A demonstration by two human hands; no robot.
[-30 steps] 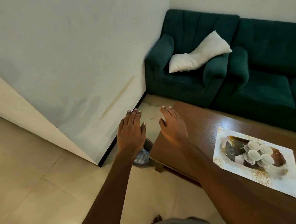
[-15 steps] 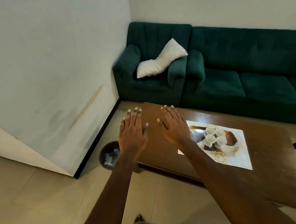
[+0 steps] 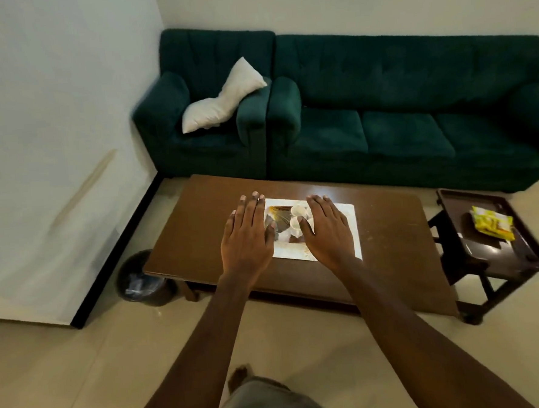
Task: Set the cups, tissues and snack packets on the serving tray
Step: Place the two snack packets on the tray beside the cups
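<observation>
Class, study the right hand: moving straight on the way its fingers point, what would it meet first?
The right hand seems to hover above the table, fingers pointing away from the person. Going straight on, it would probably meet the green sofa first, though its height is hard to judge.

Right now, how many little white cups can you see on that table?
3 cups on the white mat, between the left hand and right hand: one at the back, one in front of it, one beside the right hand. That hand may hide more.
</observation>
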